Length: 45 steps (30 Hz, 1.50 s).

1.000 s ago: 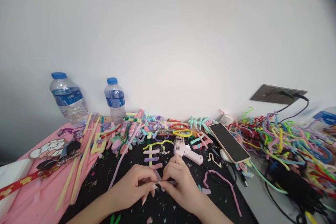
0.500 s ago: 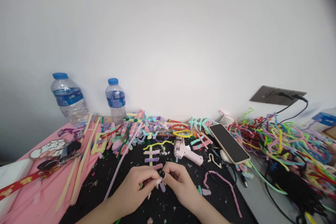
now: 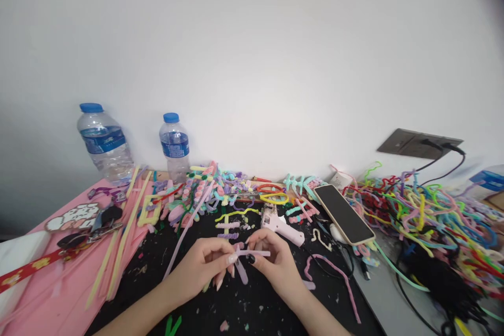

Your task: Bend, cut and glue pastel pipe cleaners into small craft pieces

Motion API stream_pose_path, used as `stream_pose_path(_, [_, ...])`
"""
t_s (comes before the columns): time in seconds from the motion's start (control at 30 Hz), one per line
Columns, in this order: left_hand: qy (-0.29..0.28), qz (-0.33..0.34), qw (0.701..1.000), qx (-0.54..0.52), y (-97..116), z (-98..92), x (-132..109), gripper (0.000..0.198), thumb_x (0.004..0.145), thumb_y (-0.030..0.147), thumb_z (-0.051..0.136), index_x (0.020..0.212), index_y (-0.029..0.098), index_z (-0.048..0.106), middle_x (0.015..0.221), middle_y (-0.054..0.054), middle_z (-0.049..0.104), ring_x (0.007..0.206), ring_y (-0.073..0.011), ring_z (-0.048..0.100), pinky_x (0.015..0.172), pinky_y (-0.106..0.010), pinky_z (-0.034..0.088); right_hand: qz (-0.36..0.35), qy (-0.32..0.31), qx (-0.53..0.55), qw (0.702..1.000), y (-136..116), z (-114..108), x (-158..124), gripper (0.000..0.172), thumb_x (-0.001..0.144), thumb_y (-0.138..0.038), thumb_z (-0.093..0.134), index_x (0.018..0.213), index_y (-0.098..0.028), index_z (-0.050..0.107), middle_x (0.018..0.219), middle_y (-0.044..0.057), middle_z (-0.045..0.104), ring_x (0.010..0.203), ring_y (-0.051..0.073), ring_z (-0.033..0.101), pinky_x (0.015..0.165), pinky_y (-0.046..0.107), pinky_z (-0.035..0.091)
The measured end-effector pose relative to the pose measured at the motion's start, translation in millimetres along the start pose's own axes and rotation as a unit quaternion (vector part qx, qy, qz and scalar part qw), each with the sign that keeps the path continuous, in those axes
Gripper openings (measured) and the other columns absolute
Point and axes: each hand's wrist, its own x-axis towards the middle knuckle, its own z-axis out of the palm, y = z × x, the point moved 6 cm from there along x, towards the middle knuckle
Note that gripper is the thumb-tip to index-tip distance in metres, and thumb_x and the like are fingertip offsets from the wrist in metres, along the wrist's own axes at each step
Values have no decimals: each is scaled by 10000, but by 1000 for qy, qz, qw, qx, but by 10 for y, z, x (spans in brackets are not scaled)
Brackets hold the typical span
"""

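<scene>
Both hands meet over the black work surface at the lower middle of the head view. Thumb and fingers of my left hand point(image 3: 210, 262) are closed on a lilac pipe cleaner point(image 3: 241, 273) whose end hangs down between the hands. My right hand point(image 3: 271, 260) pinches the same lilac piece, a straight length of which sticks out past the right thumb. Just beyond the fingertips lies a ladder-like shape point(image 3: 227, 227) of pipe cleaners, with lilac rungs on a pale yellow stem. A pale pink glue gun point(image 3: 289, 232) lies behind my right hand.
A phone point(image 3: 344, 214) lies at the right, near a large tangle of coloured pipe cleaners point(image 3: 417, 210). Two water bottles point(image 3: 174, 144) stand against the wall. Straight pipe cleaners and keys point(image 3: 104, 220) rest on pink sheeting at left. A bent pink pipe cleaner point(image 3: 342, 273) lies near my right forearm.
My hands have drawn slightly apart, and more of the lilac pipe cleaner shows, with a straight length now pointing right. Green strips have come into sight at the bottom.
</scene>
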Motion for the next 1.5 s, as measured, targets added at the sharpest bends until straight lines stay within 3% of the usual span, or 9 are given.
stream_pose_path(0.1, [-27, -20, 998, -57, -45, 16, 10, 399, 799, 508, 601, 703, 120, 597, 606, -4, 609, 371, -45, 444, 377, -158, 326, -27, -24, 2, 999, -40, 33, -11, 328, 715, -402, 747, 952, -196, 652, 800, 19, 639, 615, 124, 516, 558, 236, 404])
stream_pose_path(0.37, [-59, -34, 995, -67, -111, 115, 4, 351, 794, 458, 623, 700, 125, 564, 591, -2, 622, 366, -45, 449, 390, -158, 318, -127, -21, -143, 981, -131, 59, -56, 87, 817, -258, 666, 821, -177, 694, 753, 37, 666, 685, 150, 592, 643, 250, 440])
stream_pose_path(0.67, [-22, -14, 998, 54, -49, 99, -16, 277, 845, 350, 526, 658, 146, 522, 596, 12, 577, 406, -66, 462, 430, -178, 396, -57, -35, -196, 978, -3, 111, -39, 249, 861, -238, 543, 622, -174, 516, 603, -15, 512, 576, 117, 462, 563, 230, 355])
stream_pose_path(0.8, [-1, 58, 979, 193, 114, 84, -56, 262, 863, 233, 476, 618, 158, 530, 544, 46, 500, 436, -80, 509, 558, -202, 474, -18, -51, -186, 981, 14, 137, -29, 285, 865, -268, 504, 602, -191, 427, 577, -31, 442, 557, 115, 403, 528, 230, 314])
stream_pose_path(0.93, [0, 140, 947, 290, 240, 90, -92, 255, 878, 168, 440, 642, 184, 534, 511, 50, 484, 581, -117, 587, 835, -253, 478, -14, -66, -189, 980, -12, 156, -32, 264, 867, -244, 479, 614, -192, 425, 589, -26, 452, 572, 120, 417, 547, 235, 322])
stream_pose_path(1.2, [-36, 181, 923, 339, 215, 122, -149, 258, 915, 143, 380, 855, 208, 623, 917, -44, 688, 1110, -206, 585, 895, -242, 456, 61, -67, -106, 990, 145, 211, -37, 287, 862, -213, 451, 579, -193, 405, 558, -29, 470, 557, 114, 446, 562, 239, 348])
stream_pose_path(1.33, [-2, 122, 956, 265, 190, 62, -91, 266, 911, 222, 431, 721, 172, 610, 709, -25, 641, 760, -165, 656, 746, -239, 504, 35, -68, -68, 995, 131, 183, -37, 276, 893, -282, 470, 635, -182, 475, 602, -26, 484, 568, 112, 455, 557, 231, 364])
stream_pose_path(1.43, [-10, 21, 993, 120, 57, 0, -26, 295, 884, 335, 504, 666, 147, 571, 605, 11, 583, 435, -82, 519, 456, -180, 430, -65, -30, -122, 990, -54, 56, -49, 167, 881, -334, 538, 956, -185, 555, 835, 26, 568, 675, 140, 513, 588, 243, 417])
stream_pose_path(1.5, [-35, -10, 998, 44, -2, -11, -7, 300, 863, 380, 544, 690, 137, 570, 612, 13, 594, 410, -63, 490, 418, -164, 384, -153, -15, -202, 967, -208, -3, -76, 334, 852, -334, 601, 1149, -209, 512, 1061, 77, 559, 886, 191, 546, 725, 288, 461])
